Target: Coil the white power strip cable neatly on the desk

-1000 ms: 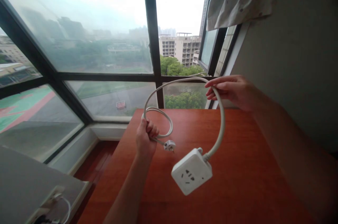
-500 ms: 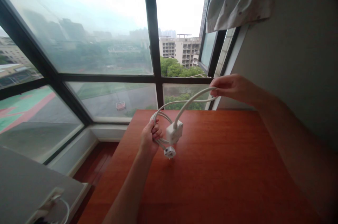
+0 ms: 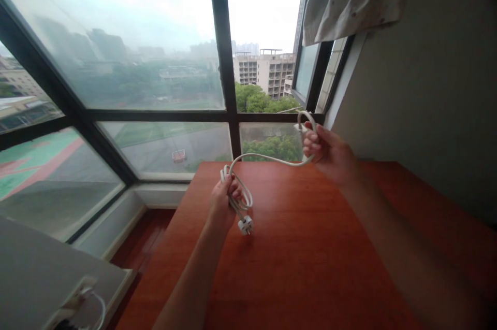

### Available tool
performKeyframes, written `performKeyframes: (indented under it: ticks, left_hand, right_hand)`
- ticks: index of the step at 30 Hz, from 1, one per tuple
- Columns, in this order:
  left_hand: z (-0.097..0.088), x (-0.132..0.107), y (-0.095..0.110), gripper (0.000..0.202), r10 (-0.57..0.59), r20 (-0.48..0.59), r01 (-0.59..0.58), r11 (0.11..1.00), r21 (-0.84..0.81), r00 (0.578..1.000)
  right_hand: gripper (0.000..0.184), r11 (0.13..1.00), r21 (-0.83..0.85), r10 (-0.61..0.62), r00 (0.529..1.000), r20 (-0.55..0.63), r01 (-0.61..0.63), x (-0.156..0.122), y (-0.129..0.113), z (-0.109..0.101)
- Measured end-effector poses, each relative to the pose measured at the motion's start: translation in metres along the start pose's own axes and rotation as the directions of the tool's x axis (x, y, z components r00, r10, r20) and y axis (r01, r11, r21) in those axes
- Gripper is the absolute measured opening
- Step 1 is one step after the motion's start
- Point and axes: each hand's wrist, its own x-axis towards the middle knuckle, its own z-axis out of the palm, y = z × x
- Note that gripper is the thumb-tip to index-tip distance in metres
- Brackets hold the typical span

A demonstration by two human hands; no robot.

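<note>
My left hand (image 3: pixel 222 204) is closed around the coiled part of a white power cord (image 3: pixel 248 191), over the table's far left part. Below those fingers hangs the cord's white plug (image 3: pixel 245 225), its pins pointing down. From the coil a single length of cord runs across to my right hand (image 3: pixel 330 153), raised near the window at the table's far edge. Its fingers grip the cord where it bends in a small loop. A white end piece (image 3: pixel 300 128) shows beside those fingertips, mostly hidden by the hand.
The reddish-brown wooden table (image 3: pixel 310 262) lies under both hands. Beyond it stand dark window frames (image 3: pixel 229 60), one pane swung open. A pale curtain (image 3: pixel 353 3) hangs at the upper right. At the lower left, a wall outlet (image 3: pixel 73 296) has a white cable plugged in.
My right hand has moved left and closed in around the cord's bend. The white block that hung between the hands has swung up to it. The left hand stays nearly in place.
</note>
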Motion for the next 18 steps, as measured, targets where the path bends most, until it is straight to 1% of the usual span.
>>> performKeyframes:
  ticks: [3,7,10,13,15,18]
  left_hand:
    - [0.009,-0.001,0.0,0.032,0.014,0.037,-0.017,0.997,0.073,0.999]
    - [0.025,0.001,-0.001,0.033,0.019,0.128,-0.049,0.971,0.233,0.992]
    - [0.039,0.003,-0.005,0.035,0.029,0.165,-0.085,0.935,0.344,0.986]
    - [0.052,0.004,-0.012,0.037,0.024,0.197,-0.105,0.904,0.414,0.98]
    - [0.061,0.004,-0.017,0.038,0.015,0.23,-0.12,0.885,0.449,0.973]
    - [0.068,0.003,-0.022,0.037,0.017,0.3,-0.172,0.851,0.497,0.954]
  right_hand:
    - [0.02,0.999,-0.036,0.013,0.998,-0.056,-0.015,-0.001,0.014,-0.005]
    - [0.022,0.991,-0.123,0.04,0.991,-0.124,-0.055,-0.009,0.024,-0.012]
    - [0.027,0.966,-0.228,0.092,0.987,-0.132,-0.12,-0.021,0.03,-0.008]
    - [0.032,0.921,-0.35,0.137,0.983,-0.125,-0.173,-0.031,0.037,0.002]
    - [0.034,0.888,-0.433,0.12,0.987,-0.108,-0.155,-0.035,0.042,0.01]
    - [0.034,0.822,-0.564,0.059,0.997,-0.043,-0.073,-0.035,0.047,0.019]
